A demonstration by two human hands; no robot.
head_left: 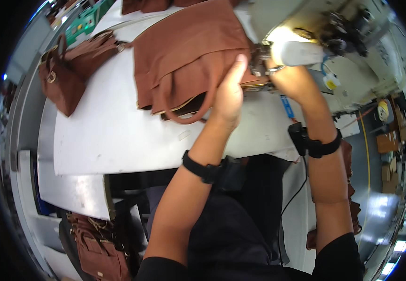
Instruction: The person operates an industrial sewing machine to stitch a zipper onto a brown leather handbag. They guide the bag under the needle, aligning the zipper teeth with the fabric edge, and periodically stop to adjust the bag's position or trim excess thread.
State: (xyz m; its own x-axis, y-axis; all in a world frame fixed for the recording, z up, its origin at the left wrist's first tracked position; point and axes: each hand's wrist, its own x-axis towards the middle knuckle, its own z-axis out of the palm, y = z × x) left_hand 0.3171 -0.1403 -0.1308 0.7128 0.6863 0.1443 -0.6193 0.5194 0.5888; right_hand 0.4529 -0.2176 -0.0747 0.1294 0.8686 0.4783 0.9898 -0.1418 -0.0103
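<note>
**Brown bag at the sewing machine**

A white work table [118, 136] fills the middle of a dim workshop, with a cream sewing machine [353, 42] at its far right end under a bright lamp.

The left hand [228, 93] lies flat on the brown fabric bag [184, 56], fingers pressed together and stretched toward the far side, the palm holding the cloth down. The right hand [293, 80] sits just right of it at the needle area; its fingers curl into the glare and behind the machine's head, so whether they pinch the cloth cannot be told.

The bag lies on the far part of the table — its long axis running from far left to near right, the right end tucked under the machine. A looped handle [189, 114] hangs from its near edge toward the person. The stitched end is hidden by both hands.

Both wrists wear black bands [205, 171]. A second brown bag [65, 70] rests at the table's far left, well apart, and another [100, 253] is half cut off below the table's near left.
</note>
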